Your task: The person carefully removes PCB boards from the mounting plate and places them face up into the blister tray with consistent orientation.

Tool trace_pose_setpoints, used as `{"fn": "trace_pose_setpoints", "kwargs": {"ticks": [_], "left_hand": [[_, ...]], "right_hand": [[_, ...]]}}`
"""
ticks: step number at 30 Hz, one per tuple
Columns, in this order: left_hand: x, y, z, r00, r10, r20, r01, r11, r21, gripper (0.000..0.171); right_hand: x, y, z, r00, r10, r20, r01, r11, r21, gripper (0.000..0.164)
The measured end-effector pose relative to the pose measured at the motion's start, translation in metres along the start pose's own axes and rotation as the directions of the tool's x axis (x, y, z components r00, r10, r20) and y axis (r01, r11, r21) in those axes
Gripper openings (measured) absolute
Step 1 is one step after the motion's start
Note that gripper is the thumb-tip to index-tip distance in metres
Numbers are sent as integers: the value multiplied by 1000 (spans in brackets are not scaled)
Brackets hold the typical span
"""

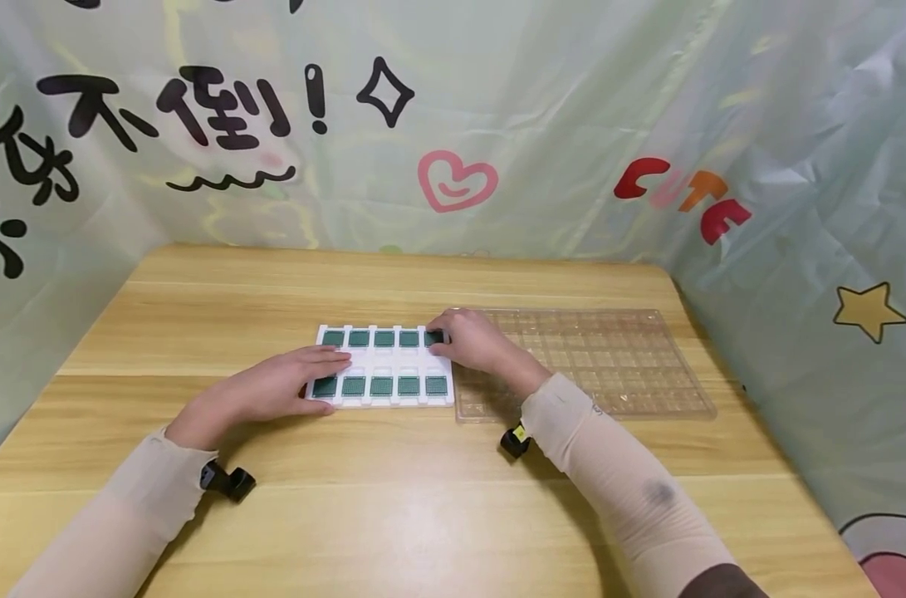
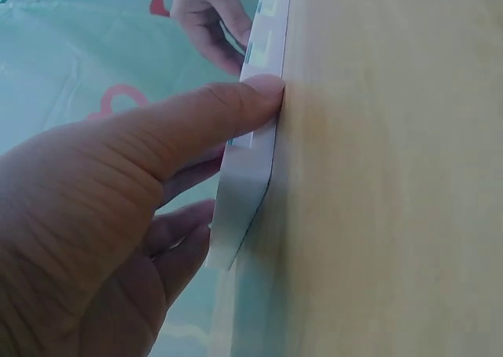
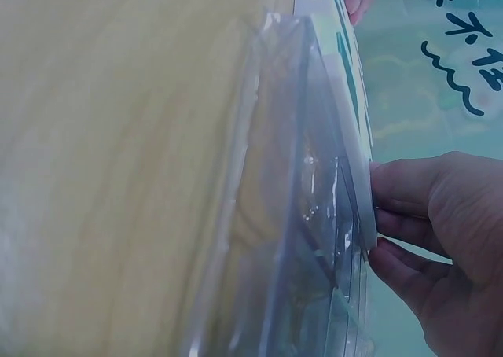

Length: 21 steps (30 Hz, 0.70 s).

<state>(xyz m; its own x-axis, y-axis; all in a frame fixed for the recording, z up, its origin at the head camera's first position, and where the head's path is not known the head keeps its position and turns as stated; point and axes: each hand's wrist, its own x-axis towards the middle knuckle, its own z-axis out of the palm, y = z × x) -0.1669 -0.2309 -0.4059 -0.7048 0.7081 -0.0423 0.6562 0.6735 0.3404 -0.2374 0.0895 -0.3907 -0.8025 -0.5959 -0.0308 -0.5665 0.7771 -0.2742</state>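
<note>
A white plastic tray [image 1: 378, 360] lies flat on the table, with small green square circuit boards [image 1: 381, 387] in slots along its front and back rows. Across its left end rests my left hand [image 1: 273, 386], fingers stretched over the top and the thumb [image 2: 259, 97] against the front edge. At the back right corner, my right hand [image 1: 475, 339] pinches a dark green board [image 1: 434, 337] between thumb and fingers, at its slot. The fingers partly cover that board. In the right wrist view the right fingers [image 3: 397, 188] touch the tray's end.
A clear plastic tray [image 1: 572, 357] with many square compartments lies directly right of the white tray, under the right wrist. The wooden table [image 1: 393, 498] extends in front. A printed curtain [image 1: 557, 124] hangs behind and along the sides.
</note>
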Motion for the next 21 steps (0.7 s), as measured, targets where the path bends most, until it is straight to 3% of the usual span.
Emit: {"fn": "trace_pose_setpoints", "kwargs": {"ticks": [10, 21], "left_hand": [[0, 0, 4, 998, 36, -47, -36, 999, 2, 69], [0, -2, 5, 998, 29, -62, -30, 999, -20, 68]], "right_hand": [[-1, -2, -3, 999, 38, 11, -38, 999, 30, 39], [-2, 0, -8, 998, 63, -13, -62, 996, 57, 35]]}}
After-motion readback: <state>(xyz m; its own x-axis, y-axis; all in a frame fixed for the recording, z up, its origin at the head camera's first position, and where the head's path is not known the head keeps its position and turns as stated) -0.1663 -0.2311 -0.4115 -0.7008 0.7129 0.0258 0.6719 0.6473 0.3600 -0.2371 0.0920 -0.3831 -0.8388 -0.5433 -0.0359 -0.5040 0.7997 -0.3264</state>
